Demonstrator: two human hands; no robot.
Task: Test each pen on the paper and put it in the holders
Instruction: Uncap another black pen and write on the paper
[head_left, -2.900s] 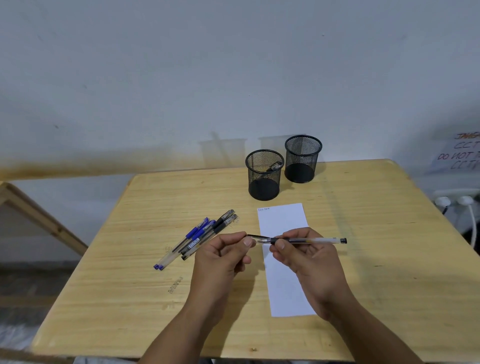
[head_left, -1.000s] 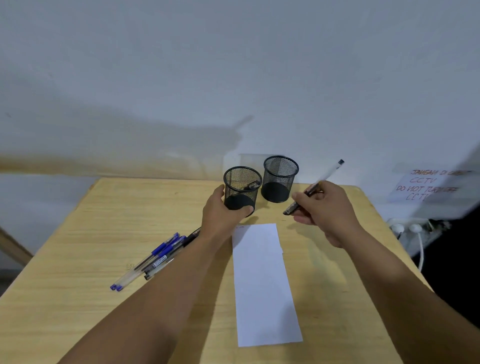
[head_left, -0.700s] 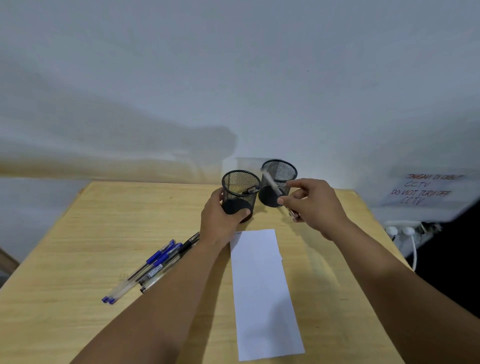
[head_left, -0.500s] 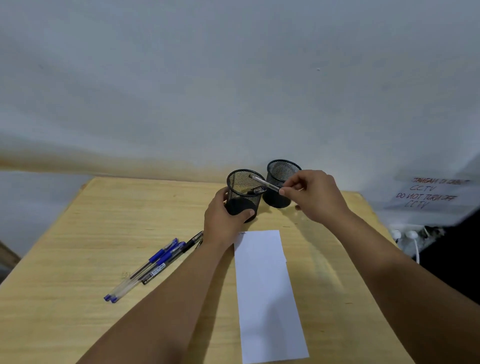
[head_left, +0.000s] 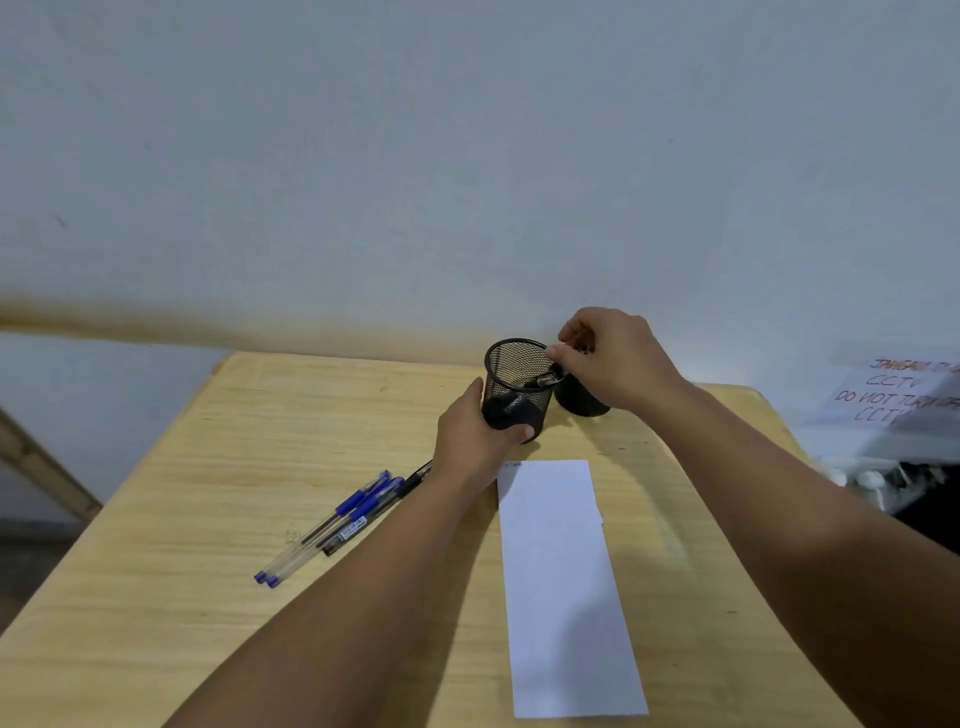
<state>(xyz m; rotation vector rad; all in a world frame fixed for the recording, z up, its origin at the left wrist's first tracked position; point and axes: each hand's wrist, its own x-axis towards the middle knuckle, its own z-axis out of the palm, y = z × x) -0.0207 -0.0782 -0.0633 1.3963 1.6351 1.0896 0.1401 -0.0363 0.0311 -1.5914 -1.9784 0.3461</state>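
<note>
Two black mesh pen holders stand at the back of the wooden table (head_left: 218, 519). My left hand (head_left: 475, 436) grips the base of the left holder (head_left: 511, 364). My right hand (head_left: 615, 358) hovers at that holder's right rim and pinches the top end of a black pen (head_left: 543, 381), which slants down inside the holder. The right holder (head_left: 582, 402) is mostly hidden behind my right hand. A white strip of paper (head_left: 563, 582) lies in front of the holders. Several blue and black pens (head_left: 337, 525) lie in a bunch to the left, partly under my left forearm.
The wall runs right behind the holders. A paper sign with red writing (head_left: 893, 395) hangs at the right, with white plugs (head_left: 857, 475) below it beyond the table's right edge. A wooden frame (head_left: 47, 467) stands at the far left.
My right hand carried the black pen from above the paper to the left holder and lowered it inside. My left hand moved to the holder's base and keeps gripping it.
</note>
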